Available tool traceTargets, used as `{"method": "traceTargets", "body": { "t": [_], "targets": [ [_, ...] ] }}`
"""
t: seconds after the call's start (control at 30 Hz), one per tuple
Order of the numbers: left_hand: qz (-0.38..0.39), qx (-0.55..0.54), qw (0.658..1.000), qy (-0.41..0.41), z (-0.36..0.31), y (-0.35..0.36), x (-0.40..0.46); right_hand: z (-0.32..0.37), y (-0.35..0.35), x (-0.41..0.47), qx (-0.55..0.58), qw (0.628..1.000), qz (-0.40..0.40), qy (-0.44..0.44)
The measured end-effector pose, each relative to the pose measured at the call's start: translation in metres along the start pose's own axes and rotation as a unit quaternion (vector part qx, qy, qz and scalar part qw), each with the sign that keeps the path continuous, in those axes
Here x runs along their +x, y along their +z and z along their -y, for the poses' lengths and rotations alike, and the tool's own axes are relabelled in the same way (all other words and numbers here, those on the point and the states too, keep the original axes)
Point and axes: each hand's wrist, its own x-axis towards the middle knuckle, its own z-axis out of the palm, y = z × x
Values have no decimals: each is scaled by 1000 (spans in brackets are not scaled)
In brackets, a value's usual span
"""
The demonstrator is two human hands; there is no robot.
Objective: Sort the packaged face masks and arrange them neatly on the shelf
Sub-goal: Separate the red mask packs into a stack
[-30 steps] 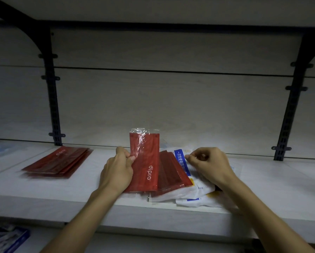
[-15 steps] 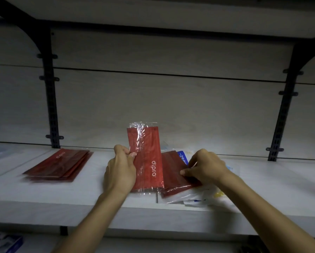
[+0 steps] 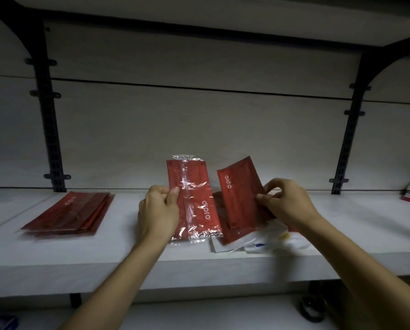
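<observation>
— Shelf (image 3: 127,253), white: contents?
— Stack of red mask packets (image 3: 68,214), flat, far left. Mixed pile (image 3: 265,241) of red and white packets, right of centre, near the front edge.
— Left hand (image 3: 157,210)?
— Fingers and thumb curled round the left edge of one upright red packet (image 3: 194,201), clear wrap, lower end at the shelf.
— Right hand (image 3: 286,201)?
— Fingertips pinch a second red packet (image 3: 240,194) by its right edge, tilted, raised above the mixed pile.
— The two held packets?
— Side by side, just apart.
</observation>
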Motion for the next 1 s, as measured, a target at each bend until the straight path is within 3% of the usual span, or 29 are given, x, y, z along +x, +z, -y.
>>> {"method": "traceTargets", "body": {
  "t": [0.2, 0.5, 0.7, 1.0],
  "targets": [
    [-17, -58, 997, -39, -4, -35, 2, 20, -13, -16, 75, 996, -32, -38],
    [-68, -72, 994, -47, -12, -110, -38, 63, -2, -50, 214, 975, 18, -51],
    [-123, -69, 987, -80, 6, -161, -53, 88, 33, -81, 203, 973, 63, -88],
    [-94, -64, 989, -95, 36, -211, -23, 126, 66, -92, 219, 968, 81, -88]
  ]
}}
